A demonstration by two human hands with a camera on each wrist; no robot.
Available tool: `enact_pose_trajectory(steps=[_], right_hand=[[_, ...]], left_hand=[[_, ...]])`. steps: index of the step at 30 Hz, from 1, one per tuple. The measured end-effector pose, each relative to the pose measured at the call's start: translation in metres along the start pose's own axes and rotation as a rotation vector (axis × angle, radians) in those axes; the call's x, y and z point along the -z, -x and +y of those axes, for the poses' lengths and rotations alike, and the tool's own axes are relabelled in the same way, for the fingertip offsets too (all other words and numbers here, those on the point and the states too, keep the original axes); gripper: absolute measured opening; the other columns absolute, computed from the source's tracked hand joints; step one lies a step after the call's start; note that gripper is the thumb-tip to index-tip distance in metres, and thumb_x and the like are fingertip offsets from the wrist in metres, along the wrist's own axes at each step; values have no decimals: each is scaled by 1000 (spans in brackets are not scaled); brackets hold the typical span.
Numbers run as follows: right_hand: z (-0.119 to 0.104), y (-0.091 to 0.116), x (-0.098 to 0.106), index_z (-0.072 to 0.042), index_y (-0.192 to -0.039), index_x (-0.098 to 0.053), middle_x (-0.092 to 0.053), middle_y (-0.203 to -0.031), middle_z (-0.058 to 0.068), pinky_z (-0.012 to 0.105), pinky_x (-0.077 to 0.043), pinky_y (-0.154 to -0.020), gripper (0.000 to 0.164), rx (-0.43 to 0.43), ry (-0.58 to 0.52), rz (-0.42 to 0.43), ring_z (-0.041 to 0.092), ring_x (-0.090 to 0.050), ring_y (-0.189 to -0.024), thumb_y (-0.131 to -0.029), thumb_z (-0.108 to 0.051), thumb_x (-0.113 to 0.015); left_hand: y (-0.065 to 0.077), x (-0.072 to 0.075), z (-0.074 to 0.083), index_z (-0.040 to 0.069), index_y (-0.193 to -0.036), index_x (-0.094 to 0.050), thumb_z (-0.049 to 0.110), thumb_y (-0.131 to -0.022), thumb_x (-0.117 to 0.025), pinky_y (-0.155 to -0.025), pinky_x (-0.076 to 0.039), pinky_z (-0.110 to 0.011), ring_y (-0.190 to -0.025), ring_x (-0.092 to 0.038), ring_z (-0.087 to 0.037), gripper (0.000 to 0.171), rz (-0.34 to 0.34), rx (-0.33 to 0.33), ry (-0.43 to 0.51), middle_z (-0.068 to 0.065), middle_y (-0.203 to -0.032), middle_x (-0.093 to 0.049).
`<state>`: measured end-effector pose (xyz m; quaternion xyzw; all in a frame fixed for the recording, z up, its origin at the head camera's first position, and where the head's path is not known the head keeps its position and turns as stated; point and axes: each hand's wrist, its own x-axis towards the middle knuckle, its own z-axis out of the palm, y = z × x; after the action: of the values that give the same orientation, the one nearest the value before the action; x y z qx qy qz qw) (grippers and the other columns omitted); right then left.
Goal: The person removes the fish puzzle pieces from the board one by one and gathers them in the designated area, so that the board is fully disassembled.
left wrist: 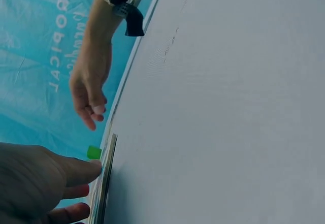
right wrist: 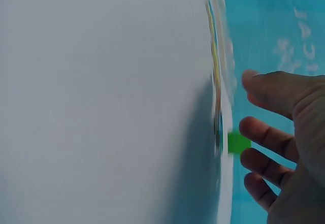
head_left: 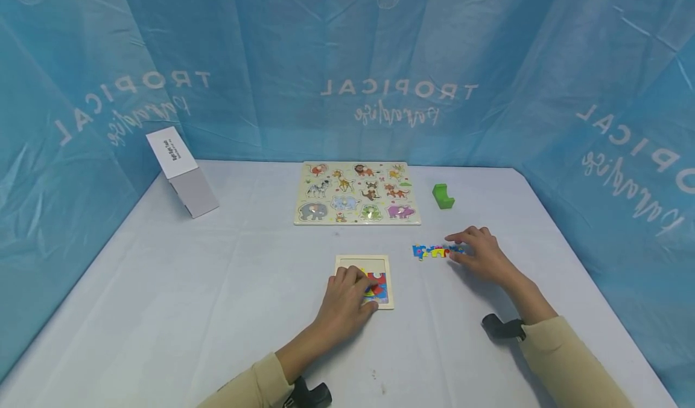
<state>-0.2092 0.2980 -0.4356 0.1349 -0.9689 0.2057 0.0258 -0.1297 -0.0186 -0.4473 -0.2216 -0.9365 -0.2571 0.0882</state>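
Observation:
My left hand (head_left: pixel 343 299) lies over the left part of a small wooden puzzle tray (head_left: pixel 362 259), its fingertips on the colourful pieces inside. Red and blue puzzle pieces (head_left: pixel 382 288) show beside the fingers; the hand hides the tray's left side. In the left wrist view, the left thumb (left wrist: pixel 84 170) reaches the tray's edge (left wrist: pixel 105 183), fingers spread. To the right, my right hand (head_left: pixel 482 254) is at the right end of a row of loose puzzle pieces (head_left: pixel 437 251), thumb and fingers apart. The right wrist view shows nothing between the right hand's fingers (right wrist: pixel 266 135).
A larger animal puzzle board (head_left: pixel 358 194) lies behind the tray. A green block (head_left: pixel 443 197) with a curved cutout stands to its right. At the back left is a white box (head_left: pixel 187 175). Blue printed curtains (head_left: pixel 347 52) surround the white table (head_left: pixel 244 263).

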Motion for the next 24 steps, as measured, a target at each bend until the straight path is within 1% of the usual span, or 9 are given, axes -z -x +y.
enact_pose_trajectory(steps=[3,6,9,11,13,16,20,24], right_hand=[[-22,-1,-6,-15,-116,-66,-60,-104,9,40,-33,-79,34,35,1,3,25,-43,-98,-83,-22,-70],[-44,-2,-14,-15,-113,-68,-60,-102,8,37,-32,-78,32,89,-7,11,23,-43,-96,-81,-23,-72],[-66,-3,-23,-15,-109,-69,-61,-102,6,36,-33,-77,32,134,-8,17,22,-45,-96,-79,-24,-74],[-80,-3,-29,-16,-109,-69,-61,-102,4,35,-35,-78,33,149,-3,13,20,-45,-96,-78,-25,-75],[-93,-3,-35,-17,-109,-69,-61,-101,2,34,-36,-78,34,166,1,10,19,-45,-96,-77,-27,-76],[-110,-4,-45,-18,-109,-69,-61,-99,0,32,-36,-77,35,200,7,20,17,-44,-93,-77,-29,-76],[-129,-7,-56,-17,-108,-70,-61,-96,0,31,-34,-74,35,246,13,34,15,-43,-88,-77,-31,-76],[-143,-10,-65,-17,-108,-70,-61,-96,0,29,-33,-73,35,260,28,30,15,-43,-86,-77,-32,-76]], left_hand=[[1,3,-3,13,-111,-69,20,-77,-74,-83,-37,-34,-99,-45,-18,35,15,17,22,-1,-103,-54],[2,8,-9,11,-110,-69,20,-76,-76,-84,-37,-35,-100,-45,-18,36,24,50,53,-2,-103,-54],[2,15,-16,11,-111,-68,19,-75,-77,-86,-37,-36,-101,-44,-18,37,27,91,86,-2,-104,-55],[3,19,-22,11,-111,-68,18,-75,-77,-87,-37,-37,-102,-45,-19,38,30,112,98,-3,-104,-56],[3,23,-28,12,-112,-68,17,-75,-76,-89,-38,-39,-105,-46,-20,39,31,122,101,-3,-106,-57],[4,28,-37,11,-115,-67,17,-75,-77,-93,-38,-41,-109,-46,-22,41,22,128,106,-4,-111,-58],[3,31,-47,11,-119,-64,21,-76,-76,-98,-37,-45,-119,-44,-25,46,-15,128,98,-6,-122,-57],[0,32,-55,11,-124,-61,25,-77,-76,-101,-36,-49,-127,-41,-28,51,-59,114,81,-7,-132,-54]])
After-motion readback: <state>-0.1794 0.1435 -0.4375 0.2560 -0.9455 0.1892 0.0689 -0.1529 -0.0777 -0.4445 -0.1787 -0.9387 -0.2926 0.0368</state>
